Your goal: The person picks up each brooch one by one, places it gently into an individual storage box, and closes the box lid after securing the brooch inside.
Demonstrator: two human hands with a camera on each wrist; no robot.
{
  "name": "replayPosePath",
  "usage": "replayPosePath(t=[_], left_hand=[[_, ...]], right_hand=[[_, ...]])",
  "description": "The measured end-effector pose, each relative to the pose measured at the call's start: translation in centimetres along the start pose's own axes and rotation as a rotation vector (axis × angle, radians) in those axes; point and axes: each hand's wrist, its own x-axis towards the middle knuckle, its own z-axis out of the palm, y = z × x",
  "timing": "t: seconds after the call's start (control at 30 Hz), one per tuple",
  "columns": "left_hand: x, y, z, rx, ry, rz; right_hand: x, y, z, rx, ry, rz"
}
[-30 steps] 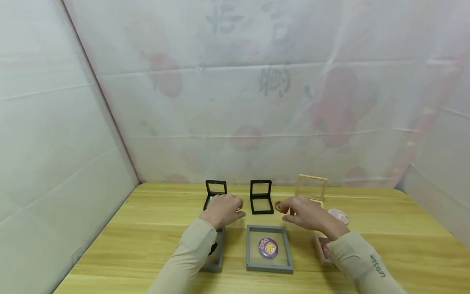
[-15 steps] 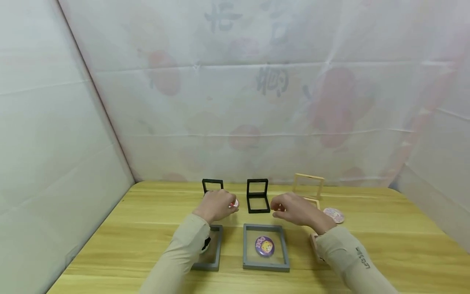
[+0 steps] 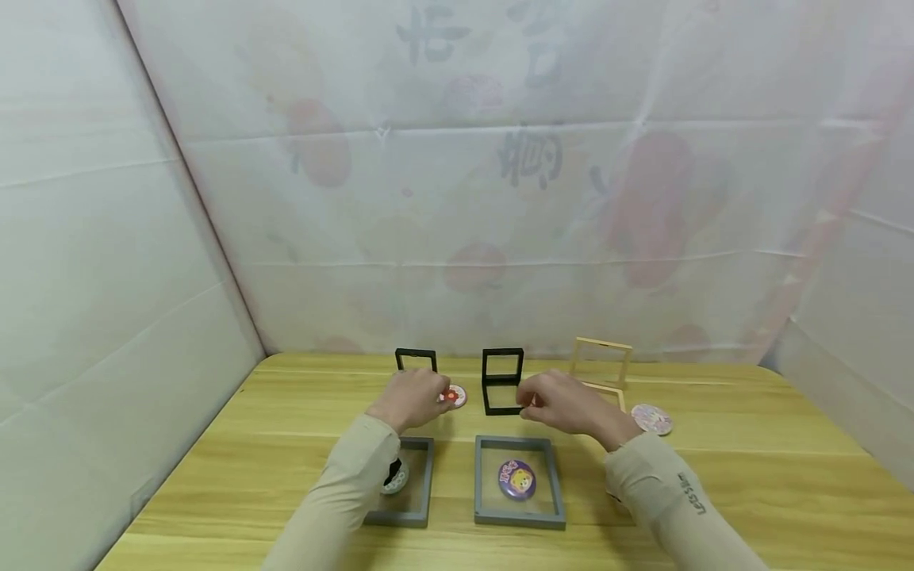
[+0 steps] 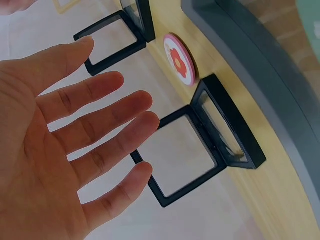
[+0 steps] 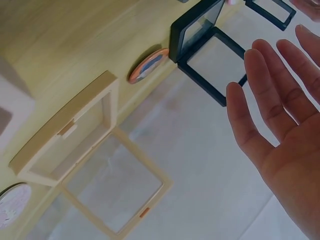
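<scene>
In the head view my left hand [image 3: 411,398] hovers over the left black hinged display frame [image 3: 416,352], covering much of it. The left wrist view shows its fingers spread and relaxed, holding nothing. Beside its fingertips lies a round badge with a red flower [image 3: 455,396]. My right hand [image 3: 567,403] is above the table, fingertips overlapping the corner of the middle black frame [image 3: 502,411]. Its fingers are loosely bent around nothing. An orange-rimmed badge [image 5: 148,65] lies next to that black frame, hidden by my right hand in the head view.
A beige frame [image 3: 603,343] stands propped open behind my right hand, with a pale pink badge [image 3: 652,419] to its right. Nearer me, one grey frame [image 3: 520,519] has a purple bear badge [image 3: 517,480] in it; another grey frame [image 3: 426,484] has a black-and-white badge [image 3: 396,477].
My left hand has drawn back to the left, and the red flower badge has come into view. My right hand has shifted left toward the middle black frame, covering the orange-rimmed badge.
</scene>
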Motion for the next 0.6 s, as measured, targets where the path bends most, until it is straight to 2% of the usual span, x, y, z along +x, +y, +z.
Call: replayPosePath(t=[0.6], left_hand=[[-0.7, -2.2, -0.6, -0.018, -0.042, -0.107]], right_hand=[[2.2, -0.5, 0.6, -0.012, -0.02, 0.016]])
